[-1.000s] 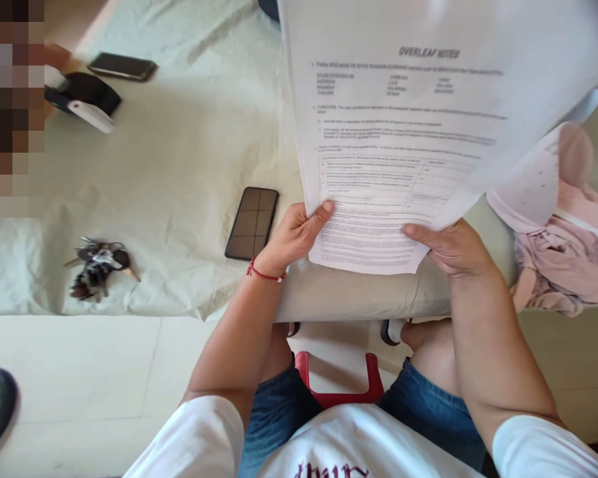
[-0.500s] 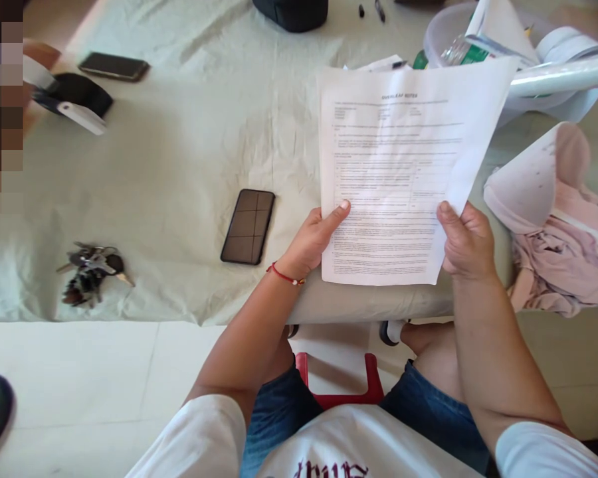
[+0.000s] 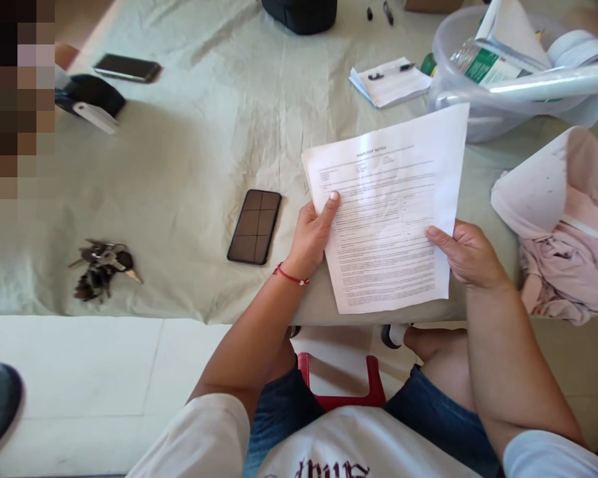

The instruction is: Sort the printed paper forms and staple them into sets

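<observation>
A printed sheet of paper (image 3: pixel 379 239), headed "OVERLEAF NOTES", is held up over the table's near edge, tilted a little to the left. My left hand (image 3: pixel 313 236) grips its left edge, thumb on the front and fingers behind. On the right edge, my right hand (image 3: pixel 471 253) pinches it lower down in the same way. Whether more sheets lie behind it I cannot tell. A dark smartphone (image 3: pixel 254 227) lies on the cloth just left of my left hand. To the right of my right hand is a crumpled pink cloth (image 3: pixel 568 265) with a pale cap-like piece.
A bunch of keys (image 3: pixel 102 265) lies at the left. Farther back are another phone (image 3: pixel 127 68), a black case (image 3: pixel 301 14) and a small notepad (image 3: pixel 391 86) with a pen. A translucent tub (image 3: pixel 441 79) holds a bottle and rolls. Another person is at the far left.
The paper has come lower and nearer to me and turned counter-clockwise, its right edge moving left. The notepad behind it now shows. Both hands keep their hold.
</observation>
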{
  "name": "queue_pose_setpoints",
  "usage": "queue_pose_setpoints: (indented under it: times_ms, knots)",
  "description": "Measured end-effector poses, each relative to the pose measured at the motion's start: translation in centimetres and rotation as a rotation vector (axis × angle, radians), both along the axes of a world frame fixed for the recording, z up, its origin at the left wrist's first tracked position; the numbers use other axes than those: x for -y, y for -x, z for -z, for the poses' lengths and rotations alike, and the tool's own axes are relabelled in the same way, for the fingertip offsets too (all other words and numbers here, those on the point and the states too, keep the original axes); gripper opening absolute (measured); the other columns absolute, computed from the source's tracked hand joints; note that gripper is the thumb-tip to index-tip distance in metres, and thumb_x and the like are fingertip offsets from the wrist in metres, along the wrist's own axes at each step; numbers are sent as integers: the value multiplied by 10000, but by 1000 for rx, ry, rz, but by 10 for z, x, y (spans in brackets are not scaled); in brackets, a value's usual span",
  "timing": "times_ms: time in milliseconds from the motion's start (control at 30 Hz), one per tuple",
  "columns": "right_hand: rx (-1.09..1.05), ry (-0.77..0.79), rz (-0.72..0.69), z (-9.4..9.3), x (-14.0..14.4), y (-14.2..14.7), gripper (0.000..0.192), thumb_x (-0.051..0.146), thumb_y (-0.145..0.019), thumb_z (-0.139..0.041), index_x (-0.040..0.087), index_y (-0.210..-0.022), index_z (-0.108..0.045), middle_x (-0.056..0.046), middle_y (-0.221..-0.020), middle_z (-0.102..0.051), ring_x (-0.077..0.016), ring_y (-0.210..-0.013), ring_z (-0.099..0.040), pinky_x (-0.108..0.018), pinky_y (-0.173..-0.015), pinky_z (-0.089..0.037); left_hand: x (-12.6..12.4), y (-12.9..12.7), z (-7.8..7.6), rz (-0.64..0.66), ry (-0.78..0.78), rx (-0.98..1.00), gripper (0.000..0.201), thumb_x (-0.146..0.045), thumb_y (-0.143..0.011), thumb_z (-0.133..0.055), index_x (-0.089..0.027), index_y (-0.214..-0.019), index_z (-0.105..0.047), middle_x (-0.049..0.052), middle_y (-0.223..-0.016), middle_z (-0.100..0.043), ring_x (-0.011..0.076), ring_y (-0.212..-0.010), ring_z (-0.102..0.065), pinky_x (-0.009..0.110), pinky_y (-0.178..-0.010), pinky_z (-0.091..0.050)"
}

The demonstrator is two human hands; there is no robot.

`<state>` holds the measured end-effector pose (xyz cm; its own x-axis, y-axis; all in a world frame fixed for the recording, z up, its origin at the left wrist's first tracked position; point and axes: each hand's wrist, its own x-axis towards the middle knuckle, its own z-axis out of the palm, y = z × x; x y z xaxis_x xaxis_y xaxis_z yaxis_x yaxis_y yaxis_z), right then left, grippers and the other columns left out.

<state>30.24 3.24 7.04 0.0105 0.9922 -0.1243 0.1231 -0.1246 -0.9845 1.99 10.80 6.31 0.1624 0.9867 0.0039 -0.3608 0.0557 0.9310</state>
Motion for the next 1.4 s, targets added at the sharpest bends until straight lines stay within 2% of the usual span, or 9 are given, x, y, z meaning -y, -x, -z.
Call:
queue_pose_setpoints:
  times_ms: [100, 233, 567, 700, 867, 1100, 1200, 1267, 1400]
  knots:
    - [-29, 18, 3, 0, -2, -2, 395, 609, -928, -842, 288, -1158, -850, -42, -1107, -866, -330, -1065, -837, -535, -967, -713, 0, -1, 2, 53, 47, 17, 571, -737, -897, -799, -184, -1039, -798, 131, -1057, -859, 361, -1179, -803, 479, -983, -662]
    - [-45, -84, 164, -3, -8, 6, 418, 625, -959, -800, 315, -1240, -818, -25, -1189, -856, -316, -1168, -815, -515, -1046, -684, 3, -5, 5, 107, 74, 0, 572, -737, -892, -804, -176, -1005, -794, 129, -1012, -856, 335, -1078, -824, 459, -937, -671]
    - [-18, -97, 235, 0, -13, 5, 383, 667, -917, -820, 294, -988, -773, -17, -1064, -853, -308, -1105, -818, -499, -1007, -691, 11, -6, 0, 163, 129, -99, 579, -741, -915, -768, -173, -1020, -802, 120, -997, -855, 303, -1001, -817, 425, -891, -656]
    - [-96, -106, 267, -3, -18, 4, 390, 617, -910, -846, 250, -1028, -783, -33, -1060, -859, -301, -1073, -831, -489, -989, -695, 18, -7, 1, 246, 166, -95, 577, -734, -925, -760, -172, -1047, -802, 135, -1032, -856, 303, -993, -817, 430, -903, -648]
    - [-54, -38, 218, -5, -17, 2, 430, 667, -866, -866, 272, -1026, -811, -41, -991, -863, -325, -970, -842, -517, -871, -725, 22, -8, 11, 113, 111, -160, 579, -761, -981, -666, -204, -1085, -787, 118, -1056, -840, 299, -1085, -782, 403, -911, -620]
    - [159, 11, 145, 18, -18, -21, 291, 555, -939, -814, 264, -926, -809, -33, -856, -827, -255, -728, -778, -464, -726, -699, 27, -9, 14, 65, 90, -299, 568, -779, -983, -644, -225, -872, -709, 63, -835, -743, 243, -851, -702, 361, -731, -553]
    - [384, -156, 377, 17, -22, -17, 145, 403, -938, -793, 284, -1021, -805, -37, -932, -821, -265, -839, -779, -518, -878, -684, 31, -9, 11, 76, 87, -312, 572, -770, -989, -640, -223, -826, -682, 52, -795, -708, 227, -792, -660, 352, -681, -515]
    - [531, -305, 503, 7, -23, -4, 207, 377, -988, -716, 286, -1160, -787, -78, -1165, -813, -296, -1086, -776, -555, -1019, -647, 33, -9, 9, 82, 84, -324, 576, -763, -994, -638, -222, -797, -665, 44, -771, -676, 209, -746, -617, 346, -647, -478]
    - [684, -540, 407, -17, -23, 36, 326, 433, -1107, -544, 312, -1325, -753, -108, -1428, -729, -331, -1409, -647, -570, -1217, -539, 37, -10, 8, 37, 30, -433, 640, -777, -985, -637, -232, -670, -524, 6, -677, -530, 165, -639, -462, 345, -591, -371]
